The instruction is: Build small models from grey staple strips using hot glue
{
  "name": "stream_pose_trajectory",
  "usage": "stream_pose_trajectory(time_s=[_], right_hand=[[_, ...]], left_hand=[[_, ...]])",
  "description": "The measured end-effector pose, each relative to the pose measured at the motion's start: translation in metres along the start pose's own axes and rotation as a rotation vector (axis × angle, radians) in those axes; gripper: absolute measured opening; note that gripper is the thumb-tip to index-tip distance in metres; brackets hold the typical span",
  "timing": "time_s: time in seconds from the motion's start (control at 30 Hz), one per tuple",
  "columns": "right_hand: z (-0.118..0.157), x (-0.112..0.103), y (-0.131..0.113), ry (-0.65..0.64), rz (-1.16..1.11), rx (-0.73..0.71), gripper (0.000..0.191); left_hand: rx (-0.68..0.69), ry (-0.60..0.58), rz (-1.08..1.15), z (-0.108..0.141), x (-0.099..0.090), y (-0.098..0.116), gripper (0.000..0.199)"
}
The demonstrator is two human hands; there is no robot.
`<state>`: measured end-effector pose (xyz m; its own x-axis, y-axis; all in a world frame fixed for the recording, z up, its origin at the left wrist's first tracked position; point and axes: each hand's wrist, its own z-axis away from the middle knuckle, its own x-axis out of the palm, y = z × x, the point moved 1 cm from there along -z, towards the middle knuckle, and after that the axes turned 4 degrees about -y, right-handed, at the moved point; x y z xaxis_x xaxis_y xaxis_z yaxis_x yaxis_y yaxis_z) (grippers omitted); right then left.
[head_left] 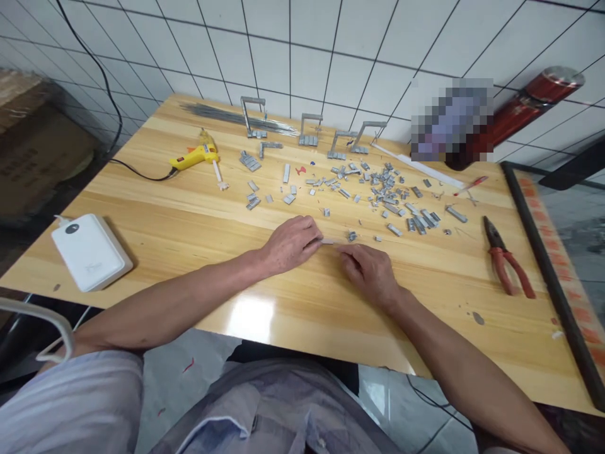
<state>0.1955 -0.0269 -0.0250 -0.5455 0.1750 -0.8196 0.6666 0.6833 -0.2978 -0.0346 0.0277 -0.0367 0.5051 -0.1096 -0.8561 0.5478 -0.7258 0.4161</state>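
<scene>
Left hand point(292, 244) pinches one end of a small grey strip point(327, 241) between thumb and fingertips; right hand point(371, 271) is curled at the opposite end, and whether its fingers close on the strip cannot be told. The strip is located between the two hands, above the wooden table point(189, 236). Red-handled pliers point(503, 255) lie to the right, well apart from both hands; a white box-shaped device point(92, 252) lies to the left. Beyond the hands, loose grey pieces point(418, 221) are scattered, mostly toward the right, some side by side. A yellow glue gun point(198, 156) rests at the rear left. An L-shaped piece point(271, 145) appears part-assembled. Behind it, four frames point(309, 140) stand upright and appear to be the most complete units. Judged by this layout, work is partly done: many pieces are not yet joined. Thin rods point(212, 111) lie along the rear.
</scene>
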Motion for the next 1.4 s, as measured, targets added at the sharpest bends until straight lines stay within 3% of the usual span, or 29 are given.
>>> stream_pose_trajectory(time_s=[0.3, 0.43, 0.53, 0.63, 0.73, 0.83, 1.0, 1.4], right_hand=[[0.002, 0.002, 0.000, -0.018, -0.023, -0.028, 0.020], [0.001, 0.002, 0.000, -0.043, -0.027, -0.035, 0.019], [0.001, 0.001, -0.001, -0.049, -0.040, -0.037, 0.019], [0.001, -0.001, -0.002, -0.043, -0.049, -0.058, 0.018], [0.000, -0.001, -0.002, -0.041, -0.049, -0.064, 0.017], [0.000, -0.001, -0.001, -0.041, -0.055, -0.075, 0.018], [-0.001, 0.000, 0.000, -0.025, -0.042, -0.090, 0.017], [0.001, 0.002, 0.001, -0.054, -0.046, -0.096, 0.015]], left_hand=[[-0.049, -0.006, -0.063, -0.001, -0.004, 0.001, 0.011], [-0.056, 0.021, 0.029, 0.001, -0.005, 0.001, 0.016], [-0.161, 0.108, 0.367, -0.001, -0.013, 0.003, 0.017], [-0.432, 0.176, 0.947, -0.004, -0.020, 0.002, 0.023], [-0.620, 0.154, 1.457, -0.009, -0.023, 0.000, 0.031], [-0.671, 0.088, 1.708, -0.011, -0.024, -0.003, 0.028], [-0.666, 0.039, 1.788, -0.010, -0.026, -0.005, 0.021], [-0.609, -0.067, 1.871, -0.010, -0.020, -0.006, 0.035]])
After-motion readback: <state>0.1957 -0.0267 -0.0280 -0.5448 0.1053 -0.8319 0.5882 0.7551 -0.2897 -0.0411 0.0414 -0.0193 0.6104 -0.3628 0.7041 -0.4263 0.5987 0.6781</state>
